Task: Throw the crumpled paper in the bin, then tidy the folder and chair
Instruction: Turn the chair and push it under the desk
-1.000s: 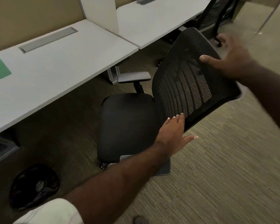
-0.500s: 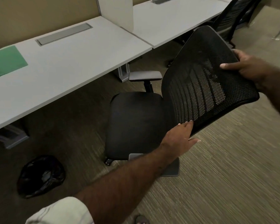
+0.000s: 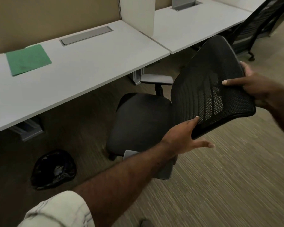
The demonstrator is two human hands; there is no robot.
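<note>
A black office chair [image 3: 143, 118] with a mesh backrest stands on the carpet in front of the white desk [image 3: 82, 74], its seat facing the desk. My right hand [image 3: 251, 84] grips the backrest's top right edge, thumb on the mesh. My left hand [image 3: 182, 138] holds the backrest's lower left edge, fingers on the mesh and thumb spread below. A green folder [image 3: 28, 58] lies flat on the desk at the far left. A bin lined with a black bag [image 3: 53, 169] sits on the floor under the desk's front edge. No crumpled paper shows.
A white divider panel [image 3: 137, 13] separates this desk from a second desk [image 3: 195, 25] to the right. Another black mesh chair [image 3: 256, 25] stands at the far right. A grey cable tray [image 3: 86, 35] is set into the desk. Carpet lies open to the right.
My right hand closed on the backrest's top edge. The chair has rolled a little toward the desk, and the view shifted left, bringing the whole green folder into sight.
</note>
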